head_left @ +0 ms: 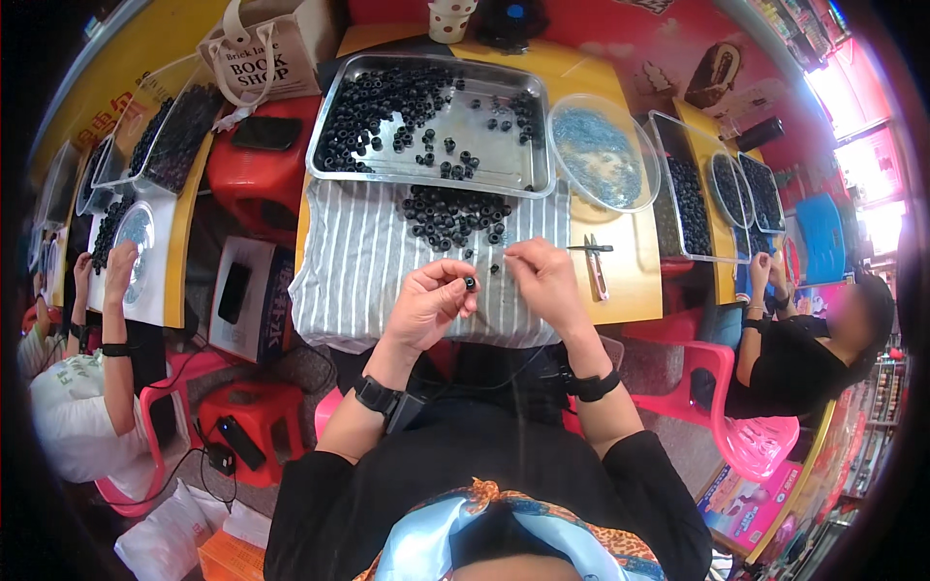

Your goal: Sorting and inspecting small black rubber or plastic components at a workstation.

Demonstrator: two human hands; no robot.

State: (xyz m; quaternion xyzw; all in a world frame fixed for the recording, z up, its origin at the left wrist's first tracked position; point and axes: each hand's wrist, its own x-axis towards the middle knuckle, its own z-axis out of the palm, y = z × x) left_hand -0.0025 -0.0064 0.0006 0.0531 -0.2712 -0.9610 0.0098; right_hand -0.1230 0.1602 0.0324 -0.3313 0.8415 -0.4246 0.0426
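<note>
The left hand (pixel 431 302) is held above a grey cloth with white stripes (pixel 339 281), its fingers curled inward and its thumb laid along them; a small, round black bead (pixel 471 284) is clamped at the fingertips. The right hand (pixel 547 289) is held just beside it, back upward, with thumb and forefinger brought together; whether anything thin is pinched there cannot be told. The 2 hands are kept apart by a narrow gap. Both forearms are angled inward from below, both elbows bent; a black watch (pixel 380 395) is worn on the left wrist and a black band (pixel 593 385) on the right. Beyond the fingertips, a heap of loose black beads (pixel 453 215) is spread on the cloth, against a rectangular silver metal tray (pixel 504 155). The cloth is draped over a yellow wooden table (pixel 635 281).
</note>
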